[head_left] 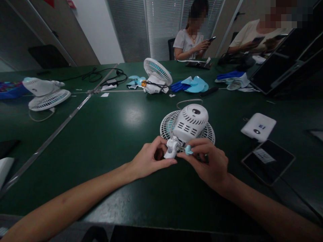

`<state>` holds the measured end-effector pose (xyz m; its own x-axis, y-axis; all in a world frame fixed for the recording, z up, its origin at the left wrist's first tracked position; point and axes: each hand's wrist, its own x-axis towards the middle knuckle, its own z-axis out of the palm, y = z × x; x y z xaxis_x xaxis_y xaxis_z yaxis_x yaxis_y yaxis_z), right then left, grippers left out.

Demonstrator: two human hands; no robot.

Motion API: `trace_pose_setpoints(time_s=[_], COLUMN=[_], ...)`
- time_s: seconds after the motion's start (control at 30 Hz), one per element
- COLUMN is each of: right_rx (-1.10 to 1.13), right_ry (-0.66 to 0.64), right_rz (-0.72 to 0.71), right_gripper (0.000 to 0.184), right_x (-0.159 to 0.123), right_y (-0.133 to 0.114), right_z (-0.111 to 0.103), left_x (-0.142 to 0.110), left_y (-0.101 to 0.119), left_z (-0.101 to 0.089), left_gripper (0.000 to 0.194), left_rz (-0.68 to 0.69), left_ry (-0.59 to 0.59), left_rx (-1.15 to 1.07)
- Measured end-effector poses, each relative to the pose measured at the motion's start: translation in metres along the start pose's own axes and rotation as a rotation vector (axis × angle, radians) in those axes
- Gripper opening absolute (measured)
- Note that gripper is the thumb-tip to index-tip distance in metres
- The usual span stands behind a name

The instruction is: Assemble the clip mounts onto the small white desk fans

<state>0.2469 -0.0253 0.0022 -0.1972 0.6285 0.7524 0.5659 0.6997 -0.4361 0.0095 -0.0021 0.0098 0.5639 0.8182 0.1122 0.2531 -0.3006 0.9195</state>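
A small white electric fan (191,122) lies on the green table with its round grille (166,125) facing down and its vented motor housing up. From the housing, a white clamp bracket (172,146) points toward me. My left hand (151,156) is closed on this bracket, thumb below and fingers at its left side. Between the fingertips of my right hand (209,159) is a light blue screw knob (188,150). Its metal shaft reaches left to the bracket; how deep it sits in there I cannot tell.
More fans (47,95) lie at the left and at the back (157,79). Light blue fan blades (195,84) and blue gloves (230,75) lie farther off. At right are a white power bank (259,127) and a dark flat device (267,163). Two people sit opposite, holding phones.
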Motion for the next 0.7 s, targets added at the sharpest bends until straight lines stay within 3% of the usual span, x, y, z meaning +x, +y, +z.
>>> trace_pose_setpoints(time_s=[0.3, 0.5, 0.7], right_rx=[-0.213, -0.222, -0.190], right_ry=[-0.037, -0.029, -0.173], right_rz=[-0.148, -0.140, -0.150], right_gripper=[0.019, 0.020, 0.013], right_x=[0.0071, 0.0073, 0.0095], right_y=[-0.0026, -0.0026, -0.0031], right_z=[-0.0081, -0.0054, -0.0061], left_x=[-0.0037, -0.0027, -0.0023], left_y=[-0.0030, -0.0030, -0.0048], left_z=[0.0003, 0.0027, 0.0046], left_gripper=[0.050, 0.052, 0.053], left_rz=[0.024, 0.013, 0.021], left_ry=[-0.003, 0.038, -0.001], left_rx=[0.024, 0.033, 0.061])
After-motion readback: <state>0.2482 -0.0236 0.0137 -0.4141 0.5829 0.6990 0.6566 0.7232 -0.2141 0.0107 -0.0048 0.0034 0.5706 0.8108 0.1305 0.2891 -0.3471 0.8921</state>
